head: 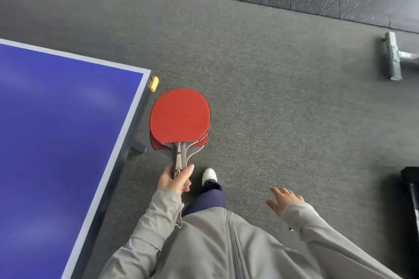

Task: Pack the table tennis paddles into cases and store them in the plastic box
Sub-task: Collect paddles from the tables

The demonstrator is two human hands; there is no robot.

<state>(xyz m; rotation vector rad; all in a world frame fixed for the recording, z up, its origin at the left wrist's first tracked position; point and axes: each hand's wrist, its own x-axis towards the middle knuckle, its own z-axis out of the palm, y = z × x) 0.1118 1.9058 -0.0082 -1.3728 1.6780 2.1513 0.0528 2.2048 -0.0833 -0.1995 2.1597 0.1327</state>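
Two paddles (180, 118) are stacked, the top one red face up and the lower one's red rim peeking out at its bottom left. The left grip (173, 180) is curled round both handles and holds them over the grey floor (283, 97), just beside the corner of the one blue bench (56, 120). One yellow corner piece (154, 84) sits on that corner. The right grip (283, 199) is spread and holds nothing. One white shoe (209, 175) shows below the paddles. Wide floor lies ahead and to the right. One grey-green wrapped object (391, 56) and one black object (410, 188) sit at the right edge.
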